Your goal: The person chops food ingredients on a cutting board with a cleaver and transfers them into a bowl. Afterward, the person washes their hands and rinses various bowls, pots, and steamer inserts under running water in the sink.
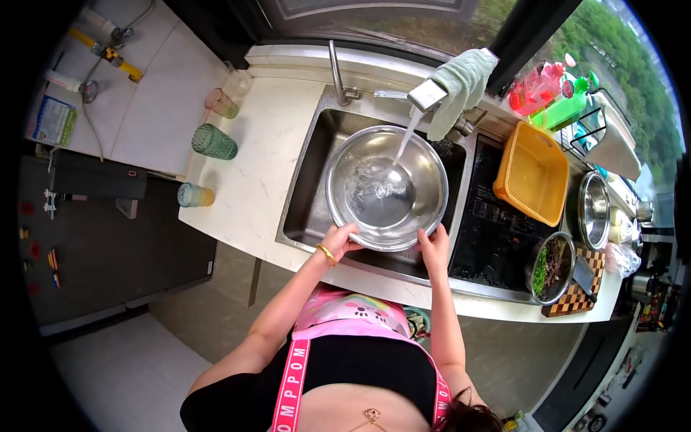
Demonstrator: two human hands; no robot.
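A large stainless steel bowl (345, 209) is held over the sink (302, 194), and water streams into it from the faucet (429, 95). My left hand (340, 242) grips the bowl's near rim on the left, a gold bangle on its wrist. On the right side of the same rim, my right hand (433, 248) has its thumb over the edge; its other fingers are partly hidden behind the bowl. A little water lies swirling in the bottom. Whether the bowl touches the sink floor I cannot tell.
A pale green cloth (464, 83) drapes over the faucet. Right of the sink are a yellow basket (533, 173), a bowl of chopped greens (551, 270), a cleaver (584, 277) on a checkered cutting board (568, 308), and soap bottles (565, 104). Several glasses (214, 142) stand left.
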